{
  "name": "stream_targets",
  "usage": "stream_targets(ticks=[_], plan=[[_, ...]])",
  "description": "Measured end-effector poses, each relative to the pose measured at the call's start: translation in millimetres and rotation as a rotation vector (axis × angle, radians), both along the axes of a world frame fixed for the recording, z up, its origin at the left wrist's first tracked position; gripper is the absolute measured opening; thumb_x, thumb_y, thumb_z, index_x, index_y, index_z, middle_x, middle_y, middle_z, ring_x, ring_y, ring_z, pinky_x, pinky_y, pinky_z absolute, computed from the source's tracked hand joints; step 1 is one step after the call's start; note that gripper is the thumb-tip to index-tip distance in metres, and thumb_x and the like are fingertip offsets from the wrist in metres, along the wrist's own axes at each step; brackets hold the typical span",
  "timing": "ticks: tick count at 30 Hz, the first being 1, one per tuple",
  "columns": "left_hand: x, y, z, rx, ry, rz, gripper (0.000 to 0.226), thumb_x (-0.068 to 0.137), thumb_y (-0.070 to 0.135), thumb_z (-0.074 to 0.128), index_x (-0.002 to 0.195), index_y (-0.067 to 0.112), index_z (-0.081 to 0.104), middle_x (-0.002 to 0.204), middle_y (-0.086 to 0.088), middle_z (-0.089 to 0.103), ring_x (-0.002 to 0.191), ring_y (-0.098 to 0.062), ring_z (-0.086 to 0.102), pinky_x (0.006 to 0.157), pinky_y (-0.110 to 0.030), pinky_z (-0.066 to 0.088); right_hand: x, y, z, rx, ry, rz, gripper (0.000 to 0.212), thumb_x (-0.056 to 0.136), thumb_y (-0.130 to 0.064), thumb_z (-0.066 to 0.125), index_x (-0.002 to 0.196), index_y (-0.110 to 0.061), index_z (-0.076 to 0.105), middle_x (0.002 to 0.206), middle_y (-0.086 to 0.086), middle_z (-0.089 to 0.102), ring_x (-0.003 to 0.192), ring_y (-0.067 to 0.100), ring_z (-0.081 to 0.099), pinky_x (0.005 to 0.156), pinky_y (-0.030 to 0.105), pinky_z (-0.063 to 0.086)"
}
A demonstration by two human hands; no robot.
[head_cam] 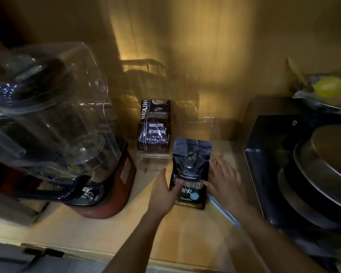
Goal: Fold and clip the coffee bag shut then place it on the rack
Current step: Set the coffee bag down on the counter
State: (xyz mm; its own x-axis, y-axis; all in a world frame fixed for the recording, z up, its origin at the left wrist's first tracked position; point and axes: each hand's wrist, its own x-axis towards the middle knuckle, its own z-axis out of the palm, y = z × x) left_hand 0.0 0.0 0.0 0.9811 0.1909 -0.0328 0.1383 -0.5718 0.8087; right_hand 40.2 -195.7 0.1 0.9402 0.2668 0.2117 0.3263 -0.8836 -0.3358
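Left grip (165,191) pinches the upright coffee bag (191,164) on the surface (126,229); right grip (225,180) rests flat-fingered against it. Its top seemingly unfolded, folding comes next.

Both forearms reach forward: the left hand (164,191) pinches the edge of the coffee bag (191,160), thumb on its front, while the right hand (225,181) lies flat, fingers spread.

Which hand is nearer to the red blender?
Left. The left hand grips the coffee bag at its left edge, toward the red blender; the right hand lies beyond its right edge.
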Motion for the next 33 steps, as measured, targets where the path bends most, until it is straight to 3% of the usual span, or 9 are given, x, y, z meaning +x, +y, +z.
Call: stream_targets(ticks=[4,8,11,15,20,23,27,31,33], plan=[[-2.7,-5.5,-12.9,-0.283,0.153,0.048,0.075,0.082,0.045,0.059,0.139,0.014,0.020,0.146,-0.011,0.033,0.126,-0.019,0.036,0.102,-0.042,0.038,-7.7,4.2,-11.4,0.122,0.136,-0.035,0.068,0.084,-0.038,0.056,0.139,-0.021,0.019,0.149,0.005,0.027,0.135,0.022,0.021,0.107,0.042,0.020],[5.5,-2.5,-11.0,-0.635,0.276,0.166,0.058,0.086,0.027,0.059,0.134,0.012,0.031,0.120,-0.003,0.053,0.090,-0.002,0.054,0.063,-0.015,0.044,-5.5,11.9,-16.5,0.218,0.180,-0.030,0.053,0.085,-0.034,0.057,0.130,-0.014,0.036,0.140,0.006,0.041,0.127,0.021,0.034,0.102,0.038,0.024],[8.4,1.0,-12.1,-0.629,0.225,0.203,0.039,0.082,0.014,0.065,0.117,0.010,0.049,0.095,0.003,0.060,0.072,-0.005,0.063,0.047,-0.009,0.047,-4.4,19.8,-13.2,0.496,0.319,-0.104,0.032,0.081,-0.027,0.064,0.107,-0.015,0.049,0.117,0.007,0.057,0.107,0.023,0.052,0.094,0.043,0.042],[9.3,-7.4,-9.3,-0.668,0.181,0.265,0.038,0.070,0.004,0.074,0.098,0.006,0.047,0.091,-0.009,0.062,0.071,-0.013,0.065,0.045,-0.013,0.049,-5.2,32.0,-8.7,0.656,0.428,-0.206,0.035,0.073,-0.030,0.072,0.090,-0.021,0.043,0.094,0.003,0.059,0.087,0.021,0.060,0.069,0.040,0.053],[7.2,-23.0,-9.3,-0.626,0.114,0.292,0.038,0.069,0.001,0.075,0.088,0.008,0.043,0.085,-0.006,0.063,0.071,-0.015,0.064,0.045,-0.016,0.049,-10.7,44.9,-13.4,0.576,0.391,-0.229,0.054,0.064,-0.040,0.077,0.097,-0.019,0.040,0.101,0.003,0.060,0.091,0.024,0.058,0.070,0.039,0.051],[6.0,-25.4,-11.5,-0.536,0.050,0.273,0.029,0.071,0.002,0.073,0.085,0.014,0.051,0.085,-0.003,0.067,0.073,-0.010,0.066,0.052,-0.018,0.052,-12.5,43.2,-14.2,0.518,0.339,-0.239,0.045,0.069,-0.039,0.073,0.093,-0.016,0.042,0.095,0.006,0.063,0.085,0.027,0.059,0.064,0.036,0.047],[3.4,-26.2,-12.8,-0.462,-0.031,0.315,0.011,0.079,0.013,0.067,0.086,0.013,0.058,0.088,-0.010,0.070,0.080,-0.019,0.066,0.072,-0.039,0.056,-10.5,38.7,-8.6,0.432,0.254,-0.245,0.028,0.084,-0.036,0.058,0.075,-0.015,0.041,0.080,0.011,0.064,0.071,0.028,0.057,0.061,0.037,0.046],[3.0,-24.3,-9.0,-0.558,-0.070,0.401,0.029,0.089,0.022,0.055,0.061,0.015,0.053,0.061,-0.002,0.062,0.055,-0.011,0.059,0.047,-0.023,0.048,-5.4,31.8,-2.5,0.515,0.251,-0.201,0.030,0.089,-0.030,0.052,0.064,-0.016,0.041,0.065,0.006,0.057,0.066,0.028,0.056,0.056,0.034,0.041],[3.4,-22.9,-8.8,-0.643,-0.072,0.419,0.032,0.091,0.019,0.051,0.059,0.013,0.050,0.058,-0.002,0.056,0.055,-0.014,0.053,0.046,-0.023,0.043,-1.3,27.6,-1.5,0.657,0.355,-0.179,0.030,0.088,-0.026,0.053,0.062,-0.014,0.044,0.061,0.004,0.053,0.062,0.026,0.054,0.055,0.035,0.042]])
